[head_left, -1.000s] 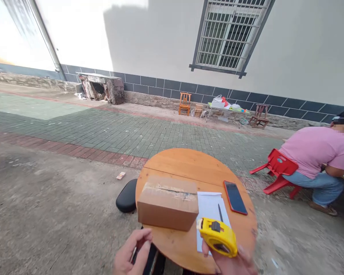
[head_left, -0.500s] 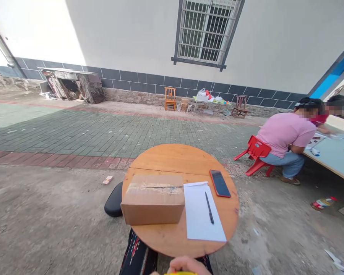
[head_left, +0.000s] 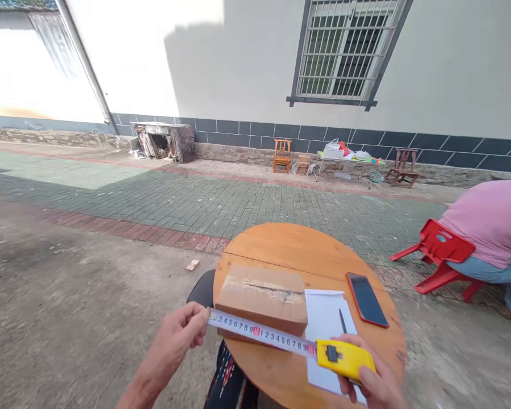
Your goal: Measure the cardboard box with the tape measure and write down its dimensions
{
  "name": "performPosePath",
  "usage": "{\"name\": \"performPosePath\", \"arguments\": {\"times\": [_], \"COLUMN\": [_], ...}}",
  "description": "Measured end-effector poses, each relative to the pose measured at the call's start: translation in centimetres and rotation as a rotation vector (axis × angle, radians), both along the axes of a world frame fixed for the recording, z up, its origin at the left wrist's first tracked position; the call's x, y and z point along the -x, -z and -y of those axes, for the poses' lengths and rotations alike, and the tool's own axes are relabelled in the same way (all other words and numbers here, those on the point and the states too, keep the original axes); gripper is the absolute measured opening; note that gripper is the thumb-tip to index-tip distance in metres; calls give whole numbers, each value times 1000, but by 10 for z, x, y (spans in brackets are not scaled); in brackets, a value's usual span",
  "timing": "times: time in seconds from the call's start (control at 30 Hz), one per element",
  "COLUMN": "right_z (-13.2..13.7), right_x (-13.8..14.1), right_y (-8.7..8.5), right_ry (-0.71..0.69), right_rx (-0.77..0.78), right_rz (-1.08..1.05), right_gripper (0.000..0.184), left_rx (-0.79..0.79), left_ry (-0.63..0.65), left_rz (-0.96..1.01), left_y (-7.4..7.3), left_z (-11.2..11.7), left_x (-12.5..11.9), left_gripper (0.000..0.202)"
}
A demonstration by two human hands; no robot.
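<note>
My right hand [head_left: 372, 369] is closed around the yellow case of a tape measure [head_left: 344, 359]. Its white blade [head_left: 276, 336] with black and red numbers is drawn out to the left. My left hand [head_left: 183, 332] pinches the blade's free end, and the fingers cover the tip. The stretched blade passes in front of a taped cardboard box [head_left: 262, 295], hiding part of its near side; whether it touches the box I cannot tell. White paper [head_left: 326, 318] lies right of the box with a black pen [head_left: 343, 321] on it, partly behind the tape measure.
The round wooden table [head_left: 298, 241] carries everything, with a red-edged phone [head_left: 367, 300] at its right. A black rounded seat [head_left: 201, 288] shows at the table's left. Another person [head_left: 489, 221] in pink sits on a red plastic chair [head_left: 445, 250] at the right.
Both hands have risen into view over the table's near side, and the tape measure's blade now shows pulled out between them. The view has swung left, so the box and table appear farther right.
</note>
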State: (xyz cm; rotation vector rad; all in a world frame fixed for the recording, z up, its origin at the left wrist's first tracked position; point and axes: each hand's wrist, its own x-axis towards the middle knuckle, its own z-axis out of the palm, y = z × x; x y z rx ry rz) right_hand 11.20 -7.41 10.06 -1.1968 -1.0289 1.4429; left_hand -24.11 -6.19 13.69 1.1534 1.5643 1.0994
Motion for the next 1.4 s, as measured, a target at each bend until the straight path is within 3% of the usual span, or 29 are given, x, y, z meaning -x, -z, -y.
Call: {"name": "performPosePath", "arguments": {"times": [0.17, 0.3, 0.4, 0.57, 0.77, 1.17, 1.4], "right_z": [-47, -85, -106, -126, -125, -123, -122], "right_x": [11, 15, 13, -2, -16, -20, -24], "right_y": [-30, -46, -51, -48, -42, -21, -21], "right_ry": [50, 57, 41, 9, -8, -11, -24], "right_rx": [-85, -126, -121, -77, -46, -13, 1], "right_rz": [75, 149, 185, 238, 257, 259, 234], "right_gripper": [53, 47, 45, 50, 44, 43, 43], "left_rx": [-37, -13, -3, -10, -6, 12, 11], "left_ry": [25, 64, 88, 141, 170, 252, 281], "left_rz": [-32, -53, -87, -180, -309, -368, -361], "left_y": [-14, -8, 0, 13, 25, 24, 21], "left_z": [-60, -96, -110, -117, -126, -129, -127], "left_x": [6, 6, 8, 9, 13, 14, 13], "left_gripper": [42, 39, 37, 36, 35, 39, 39]}}
